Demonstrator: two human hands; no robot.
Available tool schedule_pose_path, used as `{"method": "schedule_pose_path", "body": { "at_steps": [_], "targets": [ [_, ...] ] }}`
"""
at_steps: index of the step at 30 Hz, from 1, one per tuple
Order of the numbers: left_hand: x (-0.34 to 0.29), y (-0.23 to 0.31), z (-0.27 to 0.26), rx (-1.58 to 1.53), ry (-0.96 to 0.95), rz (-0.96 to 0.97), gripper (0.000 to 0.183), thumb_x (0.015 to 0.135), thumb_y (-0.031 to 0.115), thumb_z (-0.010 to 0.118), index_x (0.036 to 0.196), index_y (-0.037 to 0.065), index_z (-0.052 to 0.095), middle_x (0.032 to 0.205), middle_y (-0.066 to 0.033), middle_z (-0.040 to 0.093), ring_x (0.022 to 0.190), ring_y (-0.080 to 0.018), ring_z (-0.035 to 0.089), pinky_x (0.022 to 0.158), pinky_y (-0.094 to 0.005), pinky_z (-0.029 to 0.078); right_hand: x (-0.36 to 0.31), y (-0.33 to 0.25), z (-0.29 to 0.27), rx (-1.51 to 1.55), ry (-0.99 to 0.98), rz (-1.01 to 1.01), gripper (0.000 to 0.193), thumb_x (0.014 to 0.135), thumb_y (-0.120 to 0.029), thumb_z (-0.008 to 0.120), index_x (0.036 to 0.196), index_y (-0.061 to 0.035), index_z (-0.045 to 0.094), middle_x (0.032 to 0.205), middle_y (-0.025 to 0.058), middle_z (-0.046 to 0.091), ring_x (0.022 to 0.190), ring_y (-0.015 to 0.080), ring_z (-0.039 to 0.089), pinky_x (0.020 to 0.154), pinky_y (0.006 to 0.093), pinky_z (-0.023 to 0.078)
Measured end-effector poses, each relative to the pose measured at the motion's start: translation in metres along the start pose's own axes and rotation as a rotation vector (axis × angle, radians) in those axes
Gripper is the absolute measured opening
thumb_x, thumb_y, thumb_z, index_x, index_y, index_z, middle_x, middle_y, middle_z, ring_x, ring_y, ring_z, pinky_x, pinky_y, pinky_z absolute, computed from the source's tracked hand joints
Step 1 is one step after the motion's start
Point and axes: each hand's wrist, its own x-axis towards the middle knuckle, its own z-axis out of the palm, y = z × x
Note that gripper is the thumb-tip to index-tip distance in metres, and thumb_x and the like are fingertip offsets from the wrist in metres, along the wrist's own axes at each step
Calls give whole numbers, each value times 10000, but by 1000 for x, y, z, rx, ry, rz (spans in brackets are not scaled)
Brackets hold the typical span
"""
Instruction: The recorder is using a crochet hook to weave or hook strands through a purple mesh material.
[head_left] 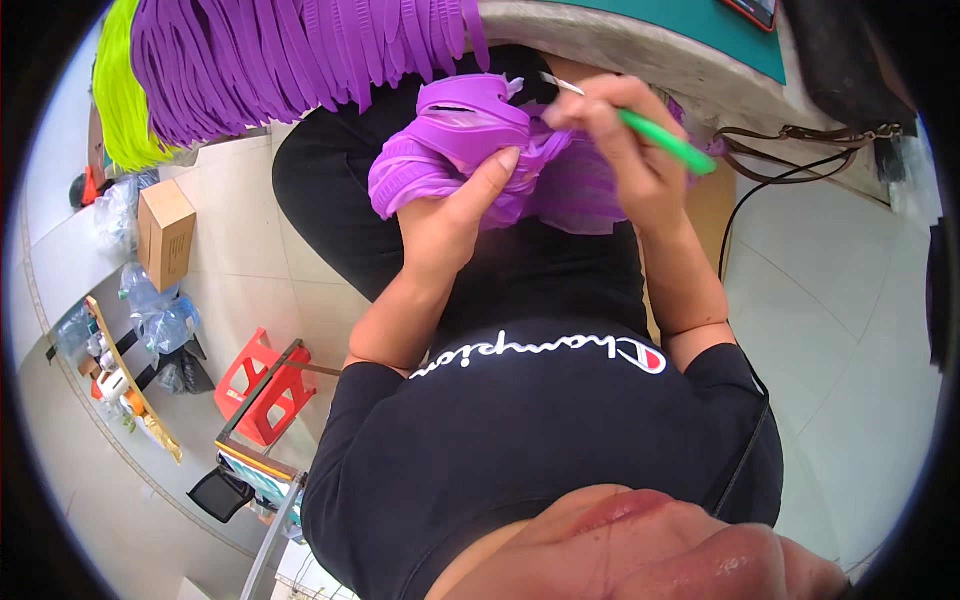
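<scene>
Above my lap, my left hand [445,220] is closed on a purple rubber strap [470,115], with the thumb pressed on its face and a slit showing near the top. More purple material, thin and partly see-through [580,205], hangs below and to the right of it. My right hand [635,150] grips a green-handled tool [672,147]. Its thin metal tip points left, just above the strap's right side; the right hand is slightly blurred. Whether the tip touches the strap, I cannot tell.
Many purple straps [280,60] hang over the table edge at upper left, beside lime-green ones [120,100]. A teal mat [690,30] and a phone [755,10] lie on the table. Brown bag straps [790,135] hang at right. A cardboard box [165,235] and red stool [265,390] stand left.
</scene>
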Motion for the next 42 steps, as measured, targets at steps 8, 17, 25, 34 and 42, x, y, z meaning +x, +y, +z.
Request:
{"method": "schedule_pose_path", "body": {
  "at_steps": [8,17,25,34,42],
  "targets": [
    [2,-8,-4,173,8,-1,209,828,36,659,1031,11,612,940,-35,637,854,-116,600,762,-269,480,7,7,12,44,-37,50,295,837,-11,669,779,-93,392,867,42,568,756,64,472,671,191,400],
    [10,-3,-9,-178,-46,-203,201,778,-9,701,960,6,616,922,-52,642,836,-134,621,793,-273,501,11,-2,5,-292,128,-3,285,846,-10,648,730,-65,393,905,127,647,837,138,591,758,250,470],
    [7,-2,-9,-93,-106,-99,165,811,5,674,971,-4,633,931,-54,650,839,-129,623,778,-264,491,-2,12,13,-49,-7,-56,356,763,84,681,751,-83,366,918,146,621,856,178,592,761,284,488],
    [-7,2,-5,93,-130,141,182,883,108,562,993,-23,625,913,-117,668,875,-212,635,838,-343,482,-7,7,3,604,124,141,268,893,1,569,779,-128,365,892,58,501,809,142,543,763,286,473],
    [-4,12,-19,-383,-85,47,382,881,192,538,1161,-68,515,977,-174,643,838,-249,661,783,-366,535,-12,-24,-45,409,380,-48,274,925,49,459,779,-139,323,965,64,498,519,48,366,488,224,327]
  ]
}}
